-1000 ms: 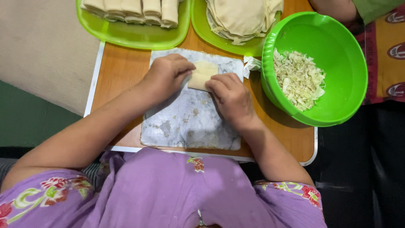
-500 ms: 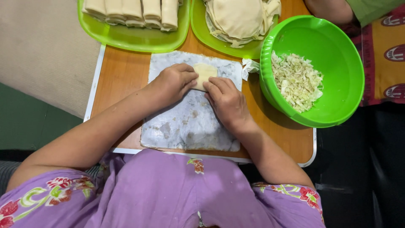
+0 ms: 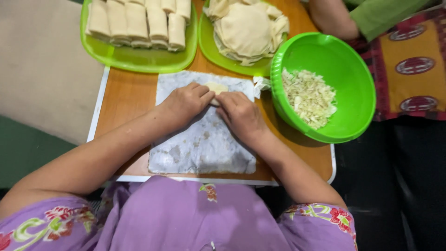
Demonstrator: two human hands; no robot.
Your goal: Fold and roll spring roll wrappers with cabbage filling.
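Observation:
A pale dough roll (image 3: 216, 87) lies at the far end of a grey floured mat (image 3: 204, 144) on a small wooden table (image 3: 125, 95). My left hand (image 3: 184, 103) and my right hand (image 3: 240, 115) press down on the roll from the near side, fingers curled over it. Most of the roll is hidden under my fingers; only its far edge shows.
A green tray (image 3: 139, 58) with several finished rolls sits at the far left. A green plate (image 3: 211, 46) of stacked round wrappers stands beside it. A green bowl (image 3: 353, 79) of shredded filling is at the right. Another person's arm (image 3: 332, 18) is at the top right.
Both hands have pushed the dough away from me, rolling it tighter. Less of the pale dough shows now.

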